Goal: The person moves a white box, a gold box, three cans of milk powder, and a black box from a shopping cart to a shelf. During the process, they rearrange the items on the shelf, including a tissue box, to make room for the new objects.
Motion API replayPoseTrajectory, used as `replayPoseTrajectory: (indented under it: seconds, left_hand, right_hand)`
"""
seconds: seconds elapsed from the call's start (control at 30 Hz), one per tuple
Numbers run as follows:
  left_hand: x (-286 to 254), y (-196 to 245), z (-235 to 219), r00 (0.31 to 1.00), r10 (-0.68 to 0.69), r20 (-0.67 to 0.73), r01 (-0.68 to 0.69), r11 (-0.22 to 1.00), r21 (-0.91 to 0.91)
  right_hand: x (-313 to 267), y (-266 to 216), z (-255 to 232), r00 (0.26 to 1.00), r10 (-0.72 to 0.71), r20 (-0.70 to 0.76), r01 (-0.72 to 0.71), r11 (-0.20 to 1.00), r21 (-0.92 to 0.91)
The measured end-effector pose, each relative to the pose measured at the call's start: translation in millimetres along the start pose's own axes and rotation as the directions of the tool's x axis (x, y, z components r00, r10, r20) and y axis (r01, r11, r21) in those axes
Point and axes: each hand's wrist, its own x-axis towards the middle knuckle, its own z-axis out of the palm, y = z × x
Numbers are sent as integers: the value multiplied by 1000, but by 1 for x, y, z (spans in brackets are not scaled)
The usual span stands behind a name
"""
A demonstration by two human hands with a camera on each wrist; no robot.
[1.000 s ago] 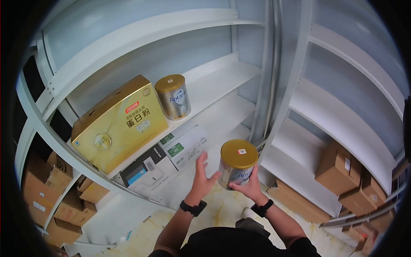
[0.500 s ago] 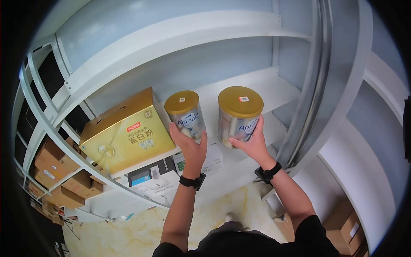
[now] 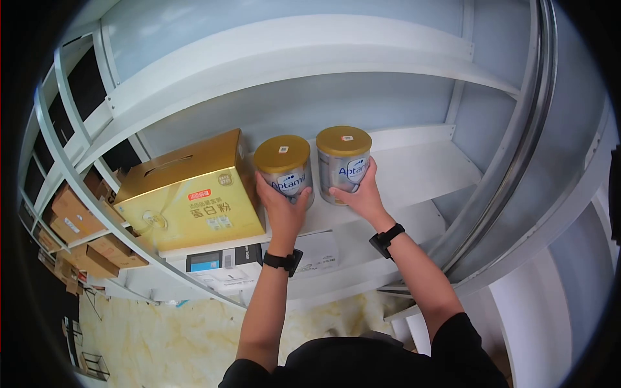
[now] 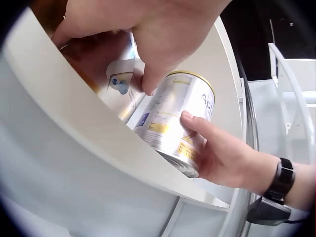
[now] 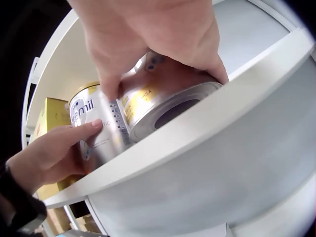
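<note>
I count two gold-lidded tins (image 3: pixel 283 169) on my shelf (image 3: pixel 414 171), one per grip, plus one gold box (image 3: pixel 187 194).

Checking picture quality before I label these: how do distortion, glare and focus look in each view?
Head view: strong fisheye, shelf edges bow, dark vignette at corners, tins sharp. Left wrist view: left hand close and soft, sheen on right tin. Right wrist view: right hand blurred, shelf lip hides the tin bases.
</note>
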Motion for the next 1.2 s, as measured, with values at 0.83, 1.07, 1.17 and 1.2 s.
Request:
replayPoseTrajectory:
  seconds: [0.83, 1.07, 1.17, 1.2]
  left_hand:
    - [-12, 1, 18, 992, -37, -123, 58, 984, 170]
    - [-17, -1, 23, 989, -46, -143, 68, 986, 153]
    - [-19, -3, 27, 985, -56, -164, 72, 993, 97]
    - [-19, -3, 27, 984, -62, -167, 76, 993, 84]
  right_hand:
    - [6, 16, 0, 1000, -28, -7, 27, 990, -137]
    - [3, 14, 1, 996, -55, -68, 36, 966, -257]
    - [4, 11, 0, 998, -39, -59, 22, 963, -268]
    - [4, 11, 0, 998, -35, -59, 18, 961, -275]
